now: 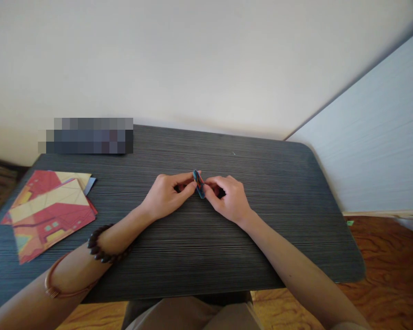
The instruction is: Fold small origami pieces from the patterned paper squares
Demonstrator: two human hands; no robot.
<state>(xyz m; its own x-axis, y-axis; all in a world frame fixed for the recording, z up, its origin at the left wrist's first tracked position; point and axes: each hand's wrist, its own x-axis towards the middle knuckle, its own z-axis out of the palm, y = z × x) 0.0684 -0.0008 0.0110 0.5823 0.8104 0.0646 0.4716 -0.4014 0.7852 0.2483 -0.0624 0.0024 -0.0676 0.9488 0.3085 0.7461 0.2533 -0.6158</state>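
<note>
Khaki cloth over the person's lap (192,316) shows at the bottom edge, with orange patterned floor (382,266) on either side of it. Above that, both bare forearms reach up onto a dark, ridged table (227,256). The left wrist wears a dark bead bracelet (101,245), and a thin reddish band (60,284) sits lower on the same arm.

At the middle of the table the two hands meet. The left hand (165,195) and the right hand (229,197) both pinch a small folded paper (199,183), blue with red showing, between thumb and fingertips. The paper stands on edge, tilted, just above or on the tabletop; which one I cannot tell. The other fingers of each hand are curled in, and both hands rest low on the table.

Well apart to the left lies a stack of patterned sheets (50,211), red, cream and orange, with a blue sheet's corner peeking out beneath.

Farther back, at the table's far left edge, sits a blurred dark object (89,136). Beyond it rises a plain cream wall (192,59), and a pale panel (375,137) stands at the right.
</note>
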